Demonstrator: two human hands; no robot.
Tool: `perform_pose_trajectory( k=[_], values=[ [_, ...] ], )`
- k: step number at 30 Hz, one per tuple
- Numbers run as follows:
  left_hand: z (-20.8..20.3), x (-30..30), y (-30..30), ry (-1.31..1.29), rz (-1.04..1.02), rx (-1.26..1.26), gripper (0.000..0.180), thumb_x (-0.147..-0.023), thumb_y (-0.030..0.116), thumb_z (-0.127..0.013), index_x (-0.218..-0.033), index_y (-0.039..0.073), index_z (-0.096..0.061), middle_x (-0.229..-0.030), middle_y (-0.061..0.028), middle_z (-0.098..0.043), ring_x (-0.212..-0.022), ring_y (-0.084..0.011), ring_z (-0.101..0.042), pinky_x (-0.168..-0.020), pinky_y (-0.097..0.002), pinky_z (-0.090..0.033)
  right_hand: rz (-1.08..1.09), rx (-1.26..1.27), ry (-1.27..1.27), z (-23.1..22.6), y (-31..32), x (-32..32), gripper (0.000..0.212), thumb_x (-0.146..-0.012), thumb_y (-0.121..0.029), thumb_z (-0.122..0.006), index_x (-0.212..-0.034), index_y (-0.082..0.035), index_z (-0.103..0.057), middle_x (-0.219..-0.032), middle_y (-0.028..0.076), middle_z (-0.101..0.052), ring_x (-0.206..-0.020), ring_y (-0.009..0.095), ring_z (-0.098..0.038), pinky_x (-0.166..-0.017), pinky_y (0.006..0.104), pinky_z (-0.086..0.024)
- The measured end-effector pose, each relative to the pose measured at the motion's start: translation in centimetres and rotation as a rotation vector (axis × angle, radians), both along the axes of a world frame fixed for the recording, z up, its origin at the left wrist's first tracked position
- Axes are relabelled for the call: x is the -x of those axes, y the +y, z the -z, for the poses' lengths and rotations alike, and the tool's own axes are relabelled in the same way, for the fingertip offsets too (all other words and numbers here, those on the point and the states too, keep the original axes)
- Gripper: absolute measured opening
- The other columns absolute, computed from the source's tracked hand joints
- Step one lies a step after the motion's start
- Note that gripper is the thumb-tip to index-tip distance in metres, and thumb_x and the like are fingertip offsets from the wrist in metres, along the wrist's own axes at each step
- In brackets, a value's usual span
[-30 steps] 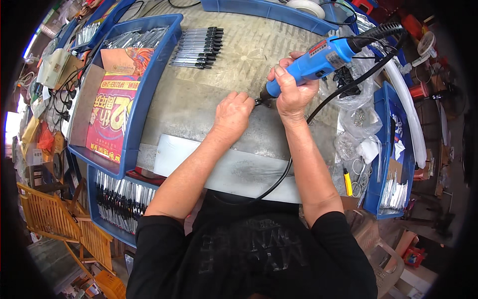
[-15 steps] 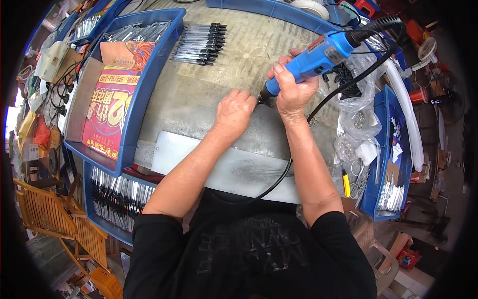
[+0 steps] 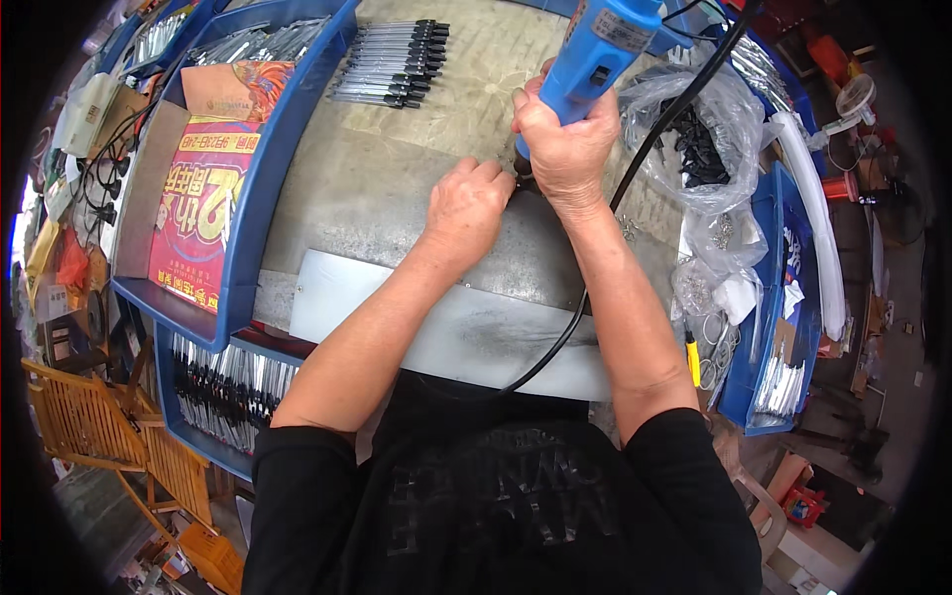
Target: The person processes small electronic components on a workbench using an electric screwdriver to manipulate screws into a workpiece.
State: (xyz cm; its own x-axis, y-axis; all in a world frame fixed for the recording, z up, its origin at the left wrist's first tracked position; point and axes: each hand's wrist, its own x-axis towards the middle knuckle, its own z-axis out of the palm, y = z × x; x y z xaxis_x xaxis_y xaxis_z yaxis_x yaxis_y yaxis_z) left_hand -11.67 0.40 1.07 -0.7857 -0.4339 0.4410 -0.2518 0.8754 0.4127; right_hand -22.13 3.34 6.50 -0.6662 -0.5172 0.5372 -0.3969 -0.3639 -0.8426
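My right hand (image 3: 570,149) is wrapped round a blue electric screwdriver (image 3: 600,61), which stands nearly upright with its tip toward the worktable. Just left of the tip, my left hand (image 3: 468,206) is closed with its fingertips pinched together near the tabletop. Whatever those fingers hold is hidden by the hand. A black cord (image 3: 645,159) runs from the tool down past my right forearm. Beyond my left hand, several clear pens with black ends (image 3: 392,61) lie side by side in a row.
At left, a blue tray (image 3: 260,188) holds cardboard and silvery parts. Below it, another blue tray (image 3: 213,448) is filled with pens. A plastic bag of black parts (image 3: 699,154) lies at right, near a yellow-handled tool (image 3: 692,362). A white board (image 3: 446,317) lines the near table edge.
The screwdriver has swung from leaning right to nearly upright, its body rising toward the view. My right hand has turned with it; my left hand stays beside the tip. The view has shifted slightly.
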Motion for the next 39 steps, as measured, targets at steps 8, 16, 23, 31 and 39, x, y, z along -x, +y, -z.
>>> perform_pose_trajectory(
  k=[8,16,23,31,39],
  values=[
    [-0.1,0.0,0.2,-0.006,-0.007,-0.026,0.007,-0.065,0.002,-0.052,-0.069,0.006,-0.056,-0.074,-0.0068,-0.054,-0.075,-0.0259,-0.052,-0.064,-0.0361,-0.047,-0.05,0.173,-0.074,-1.1,3.1,-0.3,0.037,-0.067,-0.001,-0.062,-0.099,0.004,-0.045,-0.074,0.008,-0.052,-0.055,0.016,-0.053,-0.053,0.028,-0.046],
    [-2.4,-2.7,-0.4,-0.175,0.258,-0.001,0.007,-0.068,0.007,-0.059,-0.072,0.004,-0.054,-0.075,-0.0078,-0.053,-0.076,-0.0262,-0.052,-0.064,-0.0365,-0.044,0.024,0.362,-0.261,-3.3,8.4,0.1,0.041,-0.066,-0.004,-0.062,-0.101,0.004,-0.043,-0.072,0.008,-0.05,-0.055,0.016,-0.052,-0.053,0.029,-0.047],
    [-2.7,-6.4,0.2,-0.218,0.402,0.021,0.008,-0.068,0.005,-0.059,-0.072,0.004,-0.053,-0.074,-0.0072,-0.053,-0.074,-0.0249,-0.051,-0.063,-0.0354,-0.043,0.061,0.399,-0.341,-1.9,10.0,0.2,0.045,-0.065,-0.004,-0.059,-0.105,0.002,-0.039,-0.077,0.01,-0.047,-0.055,0.018,-0.052,-0.051,0.0304,-0.047],
    [-3.4,-7.7,0.0,-0.292,0.408,-0.011,0.012,-0.067,0.008,-0.063,-0.077,0.007,-0.055,-0.075,-0.0067,-0.054,-0.079,-0.0245,-0.052,-0.069,-0.0347,-0.042,0.032,0.41,-0.376,-1.2,10.5,0.3,0.042,-0.066,-0.004,-0.058,-0.103,0.003,-0.039,-0.073,0.008,-0.047,-0.056,0.02,-0.052,-0.053,0.0313,-0.045],
    [-3.3,-6.3,-7.8,-0.063,-0.08,0.037,0.012,-0.073,0.011,-0.06,-0.082,0.004,-0.057,-0.079,-0.0103,-0.055,-0.079,-0.0295,-0.053,-0.07,-0.0369,-0.043,0.024,0.406,-0.396,-0.9,11.0,0.8,0.046,-0.065,-0.004,-0.058,-0.105,0.002,-0.037,-0.072,0.008,-0.046,-0.057,0.02,-0.052,-0.054,0.0334,-0.045]
  ],
)
